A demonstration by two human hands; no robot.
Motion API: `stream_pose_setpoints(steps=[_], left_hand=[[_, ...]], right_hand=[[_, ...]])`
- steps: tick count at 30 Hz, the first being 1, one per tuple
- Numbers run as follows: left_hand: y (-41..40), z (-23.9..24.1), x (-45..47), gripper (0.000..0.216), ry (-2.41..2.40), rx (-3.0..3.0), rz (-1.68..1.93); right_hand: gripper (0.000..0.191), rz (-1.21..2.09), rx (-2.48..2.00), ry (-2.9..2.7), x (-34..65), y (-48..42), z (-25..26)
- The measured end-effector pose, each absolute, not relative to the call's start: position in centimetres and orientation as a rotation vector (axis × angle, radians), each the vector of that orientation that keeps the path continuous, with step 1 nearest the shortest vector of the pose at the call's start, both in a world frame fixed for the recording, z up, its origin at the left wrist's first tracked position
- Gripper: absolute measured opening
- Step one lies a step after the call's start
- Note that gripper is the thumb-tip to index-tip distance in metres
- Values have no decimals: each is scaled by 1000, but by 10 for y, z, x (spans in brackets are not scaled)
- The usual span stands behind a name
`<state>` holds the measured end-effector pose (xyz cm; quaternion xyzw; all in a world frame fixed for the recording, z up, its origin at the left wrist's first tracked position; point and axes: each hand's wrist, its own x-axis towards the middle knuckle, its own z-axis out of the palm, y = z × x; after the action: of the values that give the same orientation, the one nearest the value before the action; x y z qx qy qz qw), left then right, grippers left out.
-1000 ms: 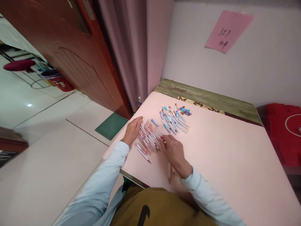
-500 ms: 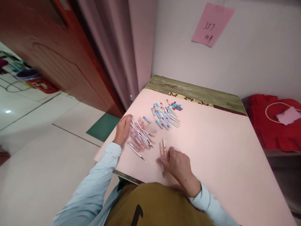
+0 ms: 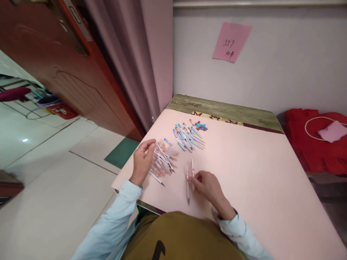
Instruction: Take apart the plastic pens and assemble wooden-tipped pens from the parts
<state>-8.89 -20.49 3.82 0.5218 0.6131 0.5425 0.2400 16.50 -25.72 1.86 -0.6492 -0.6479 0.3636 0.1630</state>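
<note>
My right hand (image 3: 210, 187) pinches a pale pink-and-white pen (image 3: 192, 166) between thumb and fingers, over the near part of the table. Just left of it, a second pen (image 3: 187, 189) lies on the table with its tip toward me. My left hand (image 3: 143, 161) is raised at the left edge of a pile of pink pen parts (image 3: 161, 166) and thin white refills. Its thumb and fingers are bent together; whatever may be between them is too small to make out. A lone white refill (image 3: 157, 178) with a dark tip lies at the pile's near side.
Farther back on the pink-covered table (image 3: 244, 173) lies a pile of blue pen parts (image 3: 188, 137), with small blue and brown pieces (image 3: 201, 126) behind. A blue barrel piece (image 3: 168, 142) sits between the piles. Red cloth (image 3: 303, 144) is at right, a wooden door (image 3: 81, 83) at left.
My right hand has moved the held pen slightly right, apart from the other one. My left hand has lifted, its fingers now curled together rather than resting by the pile. The view has shifted a little.
</note>
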Motion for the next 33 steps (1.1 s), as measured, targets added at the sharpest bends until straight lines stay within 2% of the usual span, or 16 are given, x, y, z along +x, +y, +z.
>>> stream_pose_setpoints(steps=[3,8,14,18,24,29,33], left_hand=[[-217,51,-60,28,1449,1193,1369],[-230,63,-15,36,840,850,975],[-232,68,-7,32,794,652,1026],[-231,64,-11,27,874,617,1099],[-226,64,-12,25,999,594,1251],[-223,68,-18,29,1035,576,1252],[-222,66,-22,27,1033,580,1320]], right_hand=[[27,1183,-1601,-1631,169,-251,31],[30,1855,-950,-1089,152,-245,56],[33,2337,-628,-612,142,-249,53],[37,2315,-679,-693,139,-249,52],[38,1808,-952,-1050,125,-241,57],[52,2028,-1018,-881,119,-239,54],[43,1957,-985,-775,116,-238,52]])
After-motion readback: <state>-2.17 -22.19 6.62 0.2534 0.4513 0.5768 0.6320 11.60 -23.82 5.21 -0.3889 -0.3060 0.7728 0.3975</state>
